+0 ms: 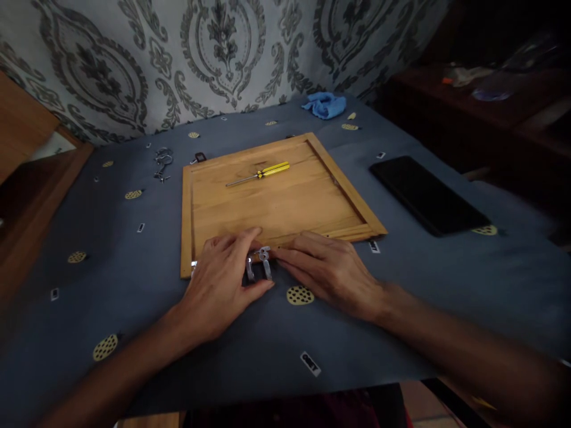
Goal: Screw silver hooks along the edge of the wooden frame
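A framed wooden panel (263, 202) lies flat in front of me. At its near edge sits a silver metal fitting (264, 254) with two curved prongs, perhaps a latch or catch. My left hand (218, 276) grips the fitting from the left, thumb below it and fingers resting on the panel's frame. Beside its right end is my right hand (332, 270), fingers pressed together at the panel's edge; whatever they pinch is hidden. A screwdriver (263, 173) with a yellow and black handle lies on the panel, its shaft pointing left.
Several small metal fittings (163, 161) lie left of the panel on the blue-grey patterned cloth (200, 368). A black phone or tablet (430, 195) is at the right. A crumpled blue cloth (325, 105) lies at the back, before a patterned curtain (223, 47).
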A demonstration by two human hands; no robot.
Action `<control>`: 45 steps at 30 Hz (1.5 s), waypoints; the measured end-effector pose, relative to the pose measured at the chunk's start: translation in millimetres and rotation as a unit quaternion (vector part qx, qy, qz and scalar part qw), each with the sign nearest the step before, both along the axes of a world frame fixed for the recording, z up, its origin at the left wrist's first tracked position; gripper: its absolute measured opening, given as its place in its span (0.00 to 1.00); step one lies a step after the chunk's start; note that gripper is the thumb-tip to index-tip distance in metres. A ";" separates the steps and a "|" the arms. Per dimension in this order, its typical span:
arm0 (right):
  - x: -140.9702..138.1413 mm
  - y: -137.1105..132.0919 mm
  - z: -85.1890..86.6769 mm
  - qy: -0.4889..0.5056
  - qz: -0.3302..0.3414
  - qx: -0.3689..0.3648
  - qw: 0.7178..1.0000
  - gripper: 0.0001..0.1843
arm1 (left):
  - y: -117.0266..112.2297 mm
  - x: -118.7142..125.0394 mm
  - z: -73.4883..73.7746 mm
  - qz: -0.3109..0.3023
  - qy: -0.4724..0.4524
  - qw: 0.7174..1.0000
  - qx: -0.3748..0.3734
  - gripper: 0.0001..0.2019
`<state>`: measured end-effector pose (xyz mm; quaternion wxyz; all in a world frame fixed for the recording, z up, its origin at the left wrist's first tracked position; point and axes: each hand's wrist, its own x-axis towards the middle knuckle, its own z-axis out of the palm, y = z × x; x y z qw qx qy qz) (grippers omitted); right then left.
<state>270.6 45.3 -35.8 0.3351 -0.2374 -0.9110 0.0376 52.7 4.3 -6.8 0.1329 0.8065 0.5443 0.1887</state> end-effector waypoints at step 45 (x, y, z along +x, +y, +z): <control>1.8 2.3 -1.2 -0.042 0.034 0.027 0.998 0.14 | -0.3 0.7 3.4 -0.008 0.025 1.000 0.006 0.34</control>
